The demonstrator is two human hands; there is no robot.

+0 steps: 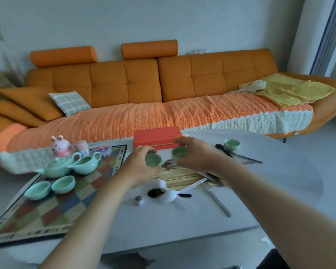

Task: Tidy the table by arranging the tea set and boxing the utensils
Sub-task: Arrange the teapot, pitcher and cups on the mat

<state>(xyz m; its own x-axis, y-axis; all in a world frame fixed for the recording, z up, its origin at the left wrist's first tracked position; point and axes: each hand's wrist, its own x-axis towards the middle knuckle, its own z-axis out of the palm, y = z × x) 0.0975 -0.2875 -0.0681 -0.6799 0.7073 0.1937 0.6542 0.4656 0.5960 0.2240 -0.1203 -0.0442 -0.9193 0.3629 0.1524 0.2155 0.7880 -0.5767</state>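
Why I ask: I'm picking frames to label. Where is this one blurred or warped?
Head view: motion blur smears the left edge and softens the rabbit figurine and teapot; the wide lens bows the sofa and table rim; light is soft, without glare; the left hand gripping the nearer teacup and right hand gripping the farther teacup read clearly.

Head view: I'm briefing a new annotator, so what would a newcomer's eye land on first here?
The orange sofa fills the background. At mid-table each hand grips a green cup: left hand on the left cup, right hand on the right cup, before a red box. A green teapot sits on the chequered mat at left.
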